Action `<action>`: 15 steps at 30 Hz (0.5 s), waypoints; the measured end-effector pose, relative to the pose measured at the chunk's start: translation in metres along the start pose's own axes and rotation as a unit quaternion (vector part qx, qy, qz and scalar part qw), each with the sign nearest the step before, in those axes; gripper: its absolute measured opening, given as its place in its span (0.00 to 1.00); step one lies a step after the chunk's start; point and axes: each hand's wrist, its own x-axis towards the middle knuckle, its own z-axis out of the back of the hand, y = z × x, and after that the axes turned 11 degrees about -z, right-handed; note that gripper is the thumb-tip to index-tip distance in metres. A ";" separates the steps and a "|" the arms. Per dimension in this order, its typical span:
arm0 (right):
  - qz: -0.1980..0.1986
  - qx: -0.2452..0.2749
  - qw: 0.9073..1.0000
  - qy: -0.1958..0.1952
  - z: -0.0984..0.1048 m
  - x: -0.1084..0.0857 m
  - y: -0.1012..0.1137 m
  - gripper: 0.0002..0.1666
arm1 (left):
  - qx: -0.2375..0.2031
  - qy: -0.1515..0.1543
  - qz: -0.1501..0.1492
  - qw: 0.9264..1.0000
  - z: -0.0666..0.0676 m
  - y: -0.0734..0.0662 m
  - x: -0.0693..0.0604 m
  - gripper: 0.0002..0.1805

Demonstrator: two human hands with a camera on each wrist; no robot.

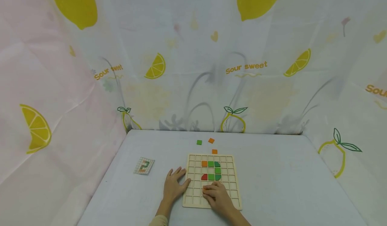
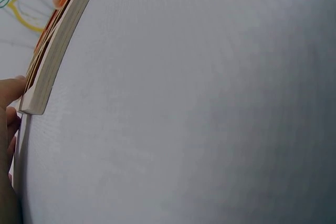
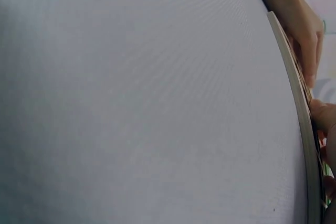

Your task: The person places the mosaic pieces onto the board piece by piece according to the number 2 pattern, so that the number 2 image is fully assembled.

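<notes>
A wooden grid board (image 1: 232, 185) lies on the white table. My left hand (image 1: 173, 186) rests at its left edge, fingers spread and the thumb over the rim. Over the lower middle of the grid, my right hand (image 1: 218, 196) pinches a small orange tile (image 1: 204, 190), mostly hidden by the fingers; whether it sits in a cell I cannot tell. Above it, several tiles fill cells: an orange square (image 1: 204, 163), green squares (image 1: 217, 170), dark green rounded pieces (image 1: 217, 164) and a red rounded one (image 1: 204, 177). The left wrist view catches the board's edge (image 2: 63, 40) from the side.
Left of the board lies a pattern card (image 1: 144, 165) with a printed coloured shape on a grid. Beyond the board's far edge are a loose green tile (image 1: 199, 142) and two orange tiles (image 1: 211, 140). Lemon-print cloth (image 1: 193, 95) hangs around the table.
</notes>
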 end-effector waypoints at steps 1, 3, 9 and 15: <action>0.001 0.001 1.000 -0.005 -0.001 0.000 0.000 0.08 | 0.002 -0.001 -0.003 1.000 0.000 0.000 0.000 0.21; -0.003 0.001 1.000 -0.012 -0.003 -0.001 -0.001 0.09 | 0.002 -0.003 -0.005 1.000 0.000 0.001 0.000 0.21; -0.035 -0.018 0.999 -0.004 -0.004 -0.003 0.002 0.10 | 0.004 -0.006 -0.008 1.000 0.000 0.002 0.000 0.21; -0.044 -0.078 0.995 0.045 0.005 -0.005 0.009 0.12 | 0.003 -0.008 -0.011 1.000 -0.001 0.001 -0.001 0.20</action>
